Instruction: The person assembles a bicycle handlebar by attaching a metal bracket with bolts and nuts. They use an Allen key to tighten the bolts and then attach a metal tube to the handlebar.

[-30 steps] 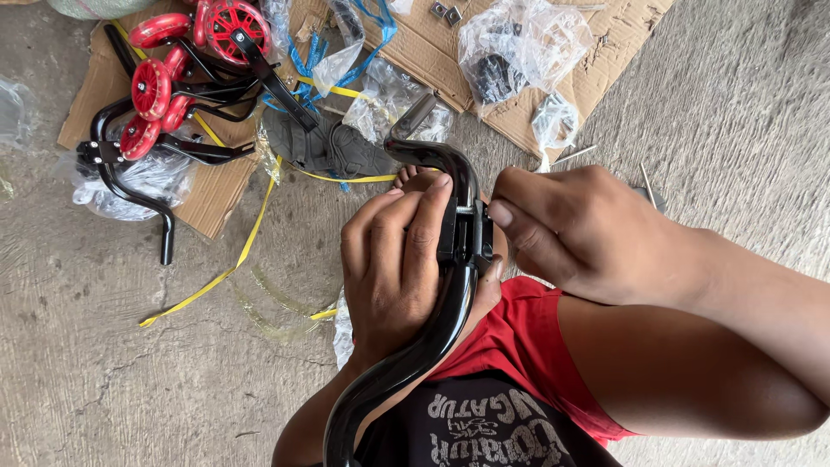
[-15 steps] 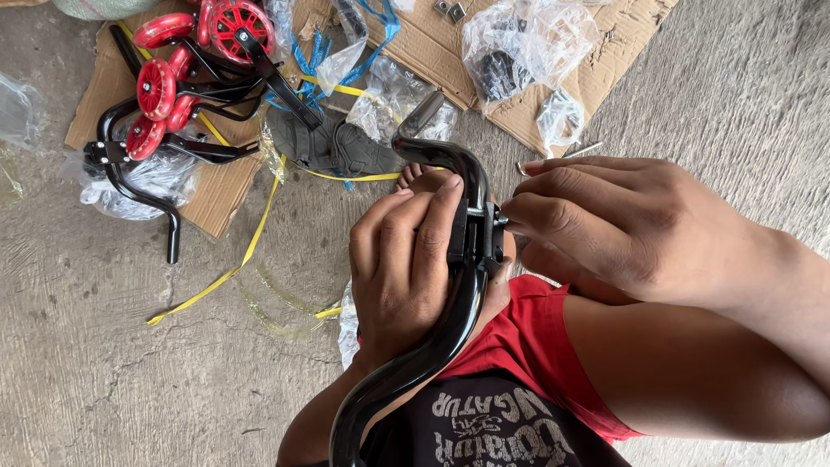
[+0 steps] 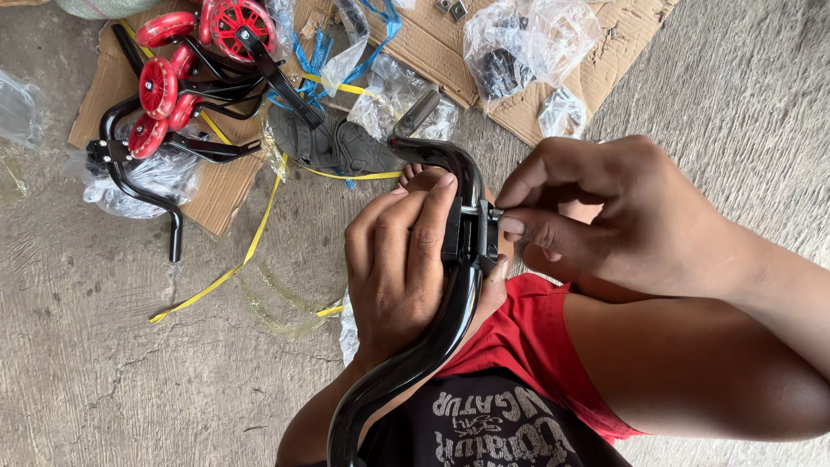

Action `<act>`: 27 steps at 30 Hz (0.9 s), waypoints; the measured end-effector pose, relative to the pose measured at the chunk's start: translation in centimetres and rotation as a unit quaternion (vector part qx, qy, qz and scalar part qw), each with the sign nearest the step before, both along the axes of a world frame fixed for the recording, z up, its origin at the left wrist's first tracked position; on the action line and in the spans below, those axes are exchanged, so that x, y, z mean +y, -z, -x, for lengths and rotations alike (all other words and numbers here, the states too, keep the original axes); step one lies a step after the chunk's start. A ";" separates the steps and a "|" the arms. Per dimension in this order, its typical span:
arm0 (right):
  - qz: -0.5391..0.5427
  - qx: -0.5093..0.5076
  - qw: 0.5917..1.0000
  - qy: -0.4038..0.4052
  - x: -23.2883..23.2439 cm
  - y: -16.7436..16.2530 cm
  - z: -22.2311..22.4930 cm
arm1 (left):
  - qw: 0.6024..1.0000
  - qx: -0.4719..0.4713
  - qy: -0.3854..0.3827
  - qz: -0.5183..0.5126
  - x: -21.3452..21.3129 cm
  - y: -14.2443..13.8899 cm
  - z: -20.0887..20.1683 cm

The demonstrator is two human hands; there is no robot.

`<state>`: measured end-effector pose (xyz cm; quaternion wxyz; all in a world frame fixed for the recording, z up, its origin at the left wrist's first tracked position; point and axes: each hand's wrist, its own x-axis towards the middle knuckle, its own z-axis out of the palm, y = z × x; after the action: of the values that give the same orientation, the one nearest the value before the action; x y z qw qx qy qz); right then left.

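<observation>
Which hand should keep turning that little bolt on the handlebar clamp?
Probably the right hand: its fingers already pinch the bolt. The left hand is wrapped around the handlebar, steadying it.

Bare concrete floor (image 3: 104, 380) lies open to the left of the left hand (image 3: 402, 268), crossed only by a yellow strap (image 3: 251, 246). Straight ahead, a sandal (image 3: 333, 147) and a bare foot (image 3: 424, 177) sit close beyond the black handlebar (image 3: 445, 320). Farther out, red training wheels (image 3: 186, 60) on black brackets crowd one cardboard sheet (image 3: 220, 186), and plastic bags (image 3: 523, 43) another. Right of the right hand (image 3: 605, 216) the floor is bare.
</observation>
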<state>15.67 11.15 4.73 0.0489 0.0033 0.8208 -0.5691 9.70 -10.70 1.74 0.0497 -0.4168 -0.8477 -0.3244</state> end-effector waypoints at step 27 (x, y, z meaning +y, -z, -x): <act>-0.461 -0.086 0.860 0.201 8.9 31.0 -3.5 | 0.996 -0.058 -0.036 -0.065 -2.3 0.1 0.9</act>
<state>19.12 20.09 -26.29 -0.0028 0.2391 0.9634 -0.1210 8.85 -13.03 1.64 0.0395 -0.3629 -0.8404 -0.4006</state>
